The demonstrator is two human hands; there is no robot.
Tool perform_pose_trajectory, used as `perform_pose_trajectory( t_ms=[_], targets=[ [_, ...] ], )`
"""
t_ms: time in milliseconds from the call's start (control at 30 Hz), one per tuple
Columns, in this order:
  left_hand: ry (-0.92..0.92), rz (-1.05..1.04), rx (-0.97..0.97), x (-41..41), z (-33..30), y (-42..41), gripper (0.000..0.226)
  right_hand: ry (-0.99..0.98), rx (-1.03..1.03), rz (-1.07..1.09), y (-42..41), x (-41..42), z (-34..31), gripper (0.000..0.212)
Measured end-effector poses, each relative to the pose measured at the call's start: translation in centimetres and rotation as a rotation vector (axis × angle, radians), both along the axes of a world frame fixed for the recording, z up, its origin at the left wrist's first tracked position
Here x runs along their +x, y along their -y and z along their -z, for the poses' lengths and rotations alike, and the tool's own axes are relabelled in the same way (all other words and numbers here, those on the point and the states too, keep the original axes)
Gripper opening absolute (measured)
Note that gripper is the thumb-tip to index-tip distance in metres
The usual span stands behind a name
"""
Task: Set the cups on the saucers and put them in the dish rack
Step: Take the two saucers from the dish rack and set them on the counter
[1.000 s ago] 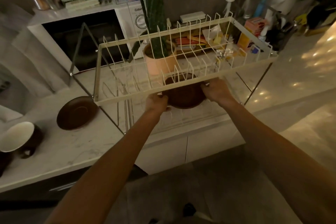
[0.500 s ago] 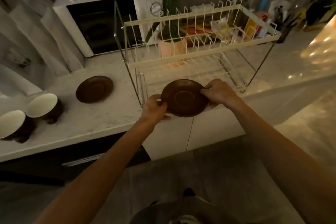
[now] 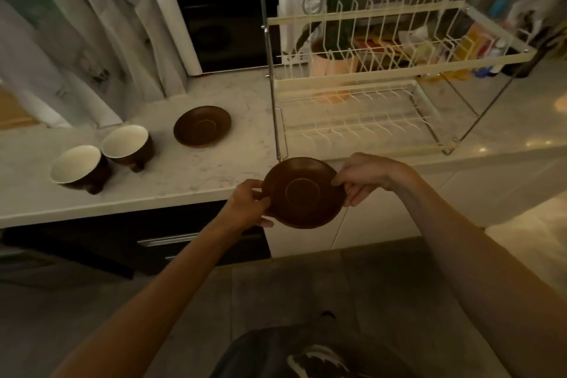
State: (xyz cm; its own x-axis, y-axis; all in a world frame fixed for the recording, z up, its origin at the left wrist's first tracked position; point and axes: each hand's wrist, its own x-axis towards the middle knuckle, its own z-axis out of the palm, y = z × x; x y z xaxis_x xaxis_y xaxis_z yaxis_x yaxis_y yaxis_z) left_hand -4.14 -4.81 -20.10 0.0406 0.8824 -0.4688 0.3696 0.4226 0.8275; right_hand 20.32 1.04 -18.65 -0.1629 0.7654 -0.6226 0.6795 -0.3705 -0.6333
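Both hands, left hand (image 3: 250, 204) and right hand (image 3: 366, 176), pinched the saucer (image 3: 303, 192) by its rim; the cups (image 3: 101, 156) waited at ten o'clock — a cup needed seating next.

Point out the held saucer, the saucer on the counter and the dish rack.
held saucer (image 3: 303, 193): head view, its centre ring.
saucer on the counter (image 3: 202, 126): head view, its middle.
dish rack (image 3: 368, 80): head view, upper tier's front rail.
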Motion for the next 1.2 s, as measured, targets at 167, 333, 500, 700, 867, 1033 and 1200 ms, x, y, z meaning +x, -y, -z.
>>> perform_pose_trajectory(
  t_ms=[167, 333, 500, 700, 867, 1033, 1200],
  targets=[
    [-0.028, -0.056, -0.029, -4.1, 0.5, 0.7, 0.042, -0.036, -0.031, -0.067, 0.2, -4.0, 0.3, 0.019],
    [-0.026, -0.153, -0.014, -7.9, 0.7, 1.0, 0.042, -0.082, -0.041, -0.060, 0.0, -8.8, 1.2, 0.019],
    [0.030, -0.247, -0.012, -11.6, 0.8, 0.2, 0.044, -0.105, 0.014, -0.012, -0.8, -13.0, 2.1, 0.020],
    [0.091, -0.353, -0.002, -14.6, 1.6, -2.4, 0.043, -0.082, 0.133, 0.088, -2.2, -17.3, 3.6, 0.020],
    [0.141, -0.397, -0.034, -15.8, 3.0, -4.6, 0.043, 0.013, 0.183, 0.149, -3.6, -19.2, 4.9, 0.022],
    [0.153, -0.397, -0.048, -16.3, 4.0, -6.5, 0.042, 0.115, 0.242, 0.157, -5.5, -19.8, 6.0, 0.028],
    [0.152, -0.400, -0.063, -16.6, 4.7, -7.9, 0.043, 0.144, 0.216, 0.164, -6.3, -20.5, 5.7, 0.026]
  ],
)
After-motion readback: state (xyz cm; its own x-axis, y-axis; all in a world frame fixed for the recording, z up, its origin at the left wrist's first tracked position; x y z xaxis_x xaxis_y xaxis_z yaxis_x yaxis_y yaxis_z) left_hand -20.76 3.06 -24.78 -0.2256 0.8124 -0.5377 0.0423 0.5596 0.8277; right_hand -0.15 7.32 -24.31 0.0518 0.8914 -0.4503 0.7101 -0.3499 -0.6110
